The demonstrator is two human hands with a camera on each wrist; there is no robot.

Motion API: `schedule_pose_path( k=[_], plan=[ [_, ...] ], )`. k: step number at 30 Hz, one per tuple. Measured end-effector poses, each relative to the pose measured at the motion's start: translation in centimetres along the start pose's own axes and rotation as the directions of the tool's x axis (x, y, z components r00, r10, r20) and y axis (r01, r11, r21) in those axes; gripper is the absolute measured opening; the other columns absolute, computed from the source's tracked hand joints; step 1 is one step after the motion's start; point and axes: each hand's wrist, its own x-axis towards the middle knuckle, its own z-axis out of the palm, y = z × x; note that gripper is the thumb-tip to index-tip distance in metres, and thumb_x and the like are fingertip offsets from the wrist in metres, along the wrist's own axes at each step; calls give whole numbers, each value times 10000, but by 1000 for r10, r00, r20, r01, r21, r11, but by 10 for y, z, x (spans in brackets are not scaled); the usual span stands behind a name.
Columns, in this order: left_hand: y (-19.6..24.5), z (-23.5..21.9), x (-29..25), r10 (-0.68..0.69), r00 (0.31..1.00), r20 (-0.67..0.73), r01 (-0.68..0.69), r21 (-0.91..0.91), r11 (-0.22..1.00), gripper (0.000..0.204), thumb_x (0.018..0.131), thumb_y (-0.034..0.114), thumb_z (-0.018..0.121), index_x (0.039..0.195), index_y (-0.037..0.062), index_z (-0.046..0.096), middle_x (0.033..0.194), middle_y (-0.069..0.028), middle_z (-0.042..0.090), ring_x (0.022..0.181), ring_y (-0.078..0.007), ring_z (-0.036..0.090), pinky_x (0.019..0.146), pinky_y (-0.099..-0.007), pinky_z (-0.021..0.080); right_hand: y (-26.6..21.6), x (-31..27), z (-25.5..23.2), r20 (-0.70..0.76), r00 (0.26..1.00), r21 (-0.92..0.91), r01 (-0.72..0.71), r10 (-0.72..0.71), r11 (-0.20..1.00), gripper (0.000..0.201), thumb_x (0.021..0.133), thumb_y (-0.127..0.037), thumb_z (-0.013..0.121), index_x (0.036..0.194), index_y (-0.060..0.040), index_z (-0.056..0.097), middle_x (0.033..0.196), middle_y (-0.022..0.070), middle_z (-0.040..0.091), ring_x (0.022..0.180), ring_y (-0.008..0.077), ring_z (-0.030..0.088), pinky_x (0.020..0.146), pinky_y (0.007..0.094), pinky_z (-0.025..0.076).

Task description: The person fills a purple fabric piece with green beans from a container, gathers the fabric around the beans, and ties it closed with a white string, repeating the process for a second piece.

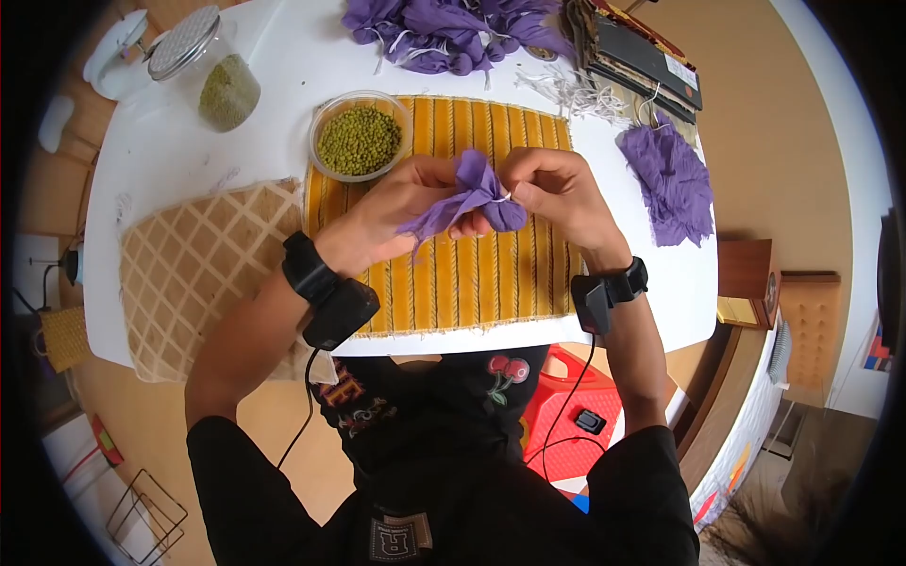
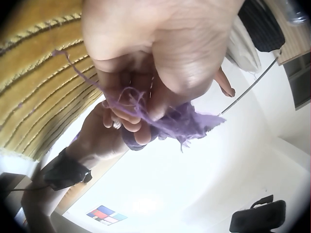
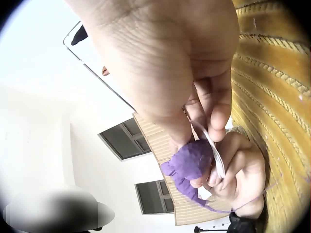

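A piece of purple cloth is held between both hands above the striped yellow mat. The left hand grips its gathered part, loose ends and frayed threads trailing out in the left wrist view. At the cloth's other side, the right hand pinches white string that runs round the cloth's neck. Beyond the string the cloth bulges into a rounded bundle in the right wrist view. What lies inside the bundle is hidden.
A bowl of green beans stands on the mat's upper left, a glass jar farther left. Purple bundles and white strings lie at the back. Purple cloth lies right, a lattice-patterned cloth left.
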Motion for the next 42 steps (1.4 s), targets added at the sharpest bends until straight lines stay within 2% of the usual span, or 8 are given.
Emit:
schedule_pose_path(
  k=[6, 11, 18, 20, 26, 32, 38, 42],
  plan=[
    [0, 12, 1, 44, 992, -120, -31, 105, 994, 172, 941, 113, 599, 1011, -20, 682, 854, -112, 704, 727, -139, 673, 639, -236, 519, -1, 0, 9, 11, 994, 290, -107, 108, 951, 106, 959, -97, 578, 944, 7, 593, 817, 64, 636, 706, 129, 634, 582, 241, 486],
    [-4, 17, 2, 276, 943, -188, -116, 590, 799, 113, 892, 42, 642, 976, -21, 684, 785, -63, 688, 697, -86, 640, 634, -226, 509, 7, 0, 14, -41, 974, 411, -188, 224, 892, 62, 958, -28, 532, 969, 12, 578, 813, 77, 636, 669, 128, 632, 562, 224, 485],
    [-4, 33, -2, 330, 911, -248, -69, 697, 714, 233, 868, -98, 533, 1073, -51, 632, 945, -83, 687, 837, -124, 670, 756, -245, 536, 20, 1, 11, -30, 956, 514, -237, 293, 825, 100, 949, -5, 518, 1013, 20, 590, 825, 85, 649, 621, 94, 614, 533, 188, 497],
    [-7, 39, 1, 428, 858, -286, -202, 578, 791, 190, 852, -67, 620, 1038, -35, 642, 859, -62, 680, 713, -71, 622, 626, -212, 497, 20, 0, 11, -22, 956, 510, -241, 293, 826, 104, 949, -7, 519, 1018, 19, 593, 830, 88, 653, 607, 90, 610, 529, 185, 499],
    [-8, 33, 0, 418, 868, -270, -143, 668, 730, 138, 869, -52, 610, 1006, -37, 618, 869, -79, 686, 674, -71, 614, 599, -215, 490, 11, 0, 14, 14, 944, 476, -297, 330, 828, 90, 950, -40, 541, 984, 15, 605, 791, 79, 652, 560, 87, 594, 497, 184, 474],
    [-4, 41, 0, 390, 835, -388, -68, 631, 773, 93, 892, 19, 631, 957, -45, 616, 790, -71, 674, 631, -71, 599, 566, -216, 469, -1, -4, 27, -103, 943, 135, -302, 317, 944, 130, 949, -94, 569, 903, 7, 635, 723, 46, 632, 532, 92, 573, 480, 206, 434],
    [-6, 39, 0, 402, 828, -392, -37, 677, 735, 59, 891, 11, 618, 907, -46, 616, 767, -64, 668, 604, -81, 607, 539, -220, 462, -39, -13, 32, -176, 920, -394, -392, 351, 831, 148, 933, -112, 595, 886, 16, 651, 666, 71, 627, 501, 132, 539, 504, 264, 431],
    [-6, 41, 0, 370, 829, -419, 27, 691, 722, 66, 884, 14, 618, 863, -48, 616, 745, -67, 666, 589, -85, 608, 522, -220, 454, -37, -17, 33, 8, 997, -750, 59, -81, 659, 69, 865, -48, 646, 886, 15, 631, 706, 101, 612, 606, 225, 604, 556, 317, 452]
  ],
)
